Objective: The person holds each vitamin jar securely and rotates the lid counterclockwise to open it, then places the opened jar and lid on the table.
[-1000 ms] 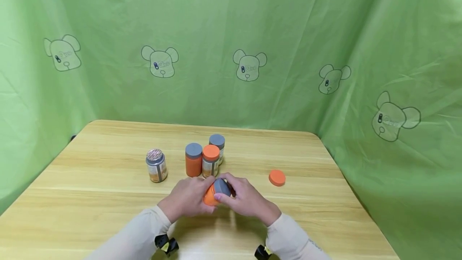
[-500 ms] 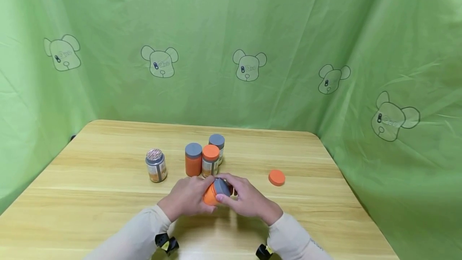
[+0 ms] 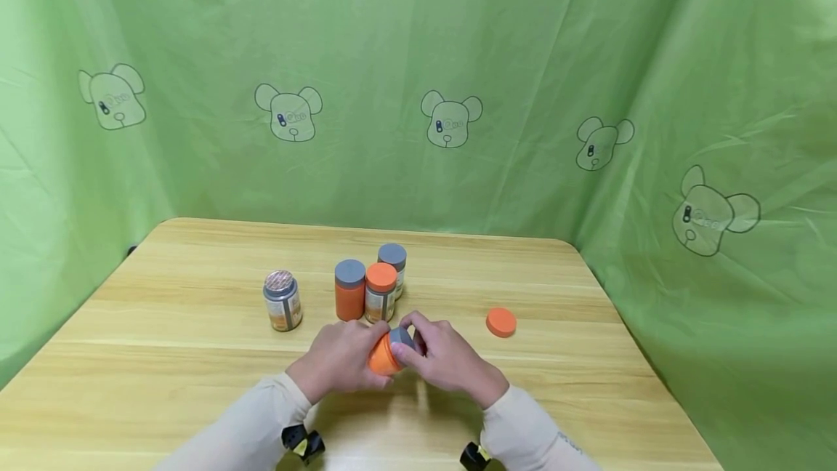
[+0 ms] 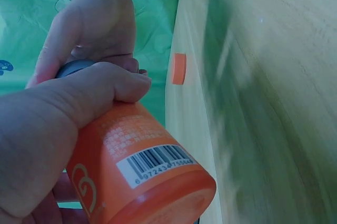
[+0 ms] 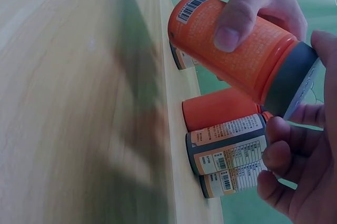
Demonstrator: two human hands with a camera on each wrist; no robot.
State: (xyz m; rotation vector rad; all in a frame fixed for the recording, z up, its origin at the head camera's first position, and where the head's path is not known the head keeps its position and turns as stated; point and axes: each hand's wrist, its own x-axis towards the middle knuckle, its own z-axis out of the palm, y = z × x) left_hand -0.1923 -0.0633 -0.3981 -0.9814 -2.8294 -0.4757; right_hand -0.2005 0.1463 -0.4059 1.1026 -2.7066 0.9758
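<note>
Fingers of the left hand (image 3: 341, 359) are gripping the tilted orange jar (image 5: 241, 63); right hand (image 3: 447, 362) is pinching its grey lid (image 5: 289, 78). Wood-grain table (image 3: 196, 376) is lying below the fingers, green curtain (image 3: 373, 35) hanging beyond.

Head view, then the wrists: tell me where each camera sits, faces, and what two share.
Head: on the head, facing forward and down at the table and green curtain; left hand, right hand, sleeves show.
Left wrist: on that wrist, facing past the left hand's grip on the orange bottle toward the right hand.
Right wrist: on that wrist, facing the right hand at the gray cap, left hand and jars showing.
The wrist views share the orange bottle and both hands.
</note>
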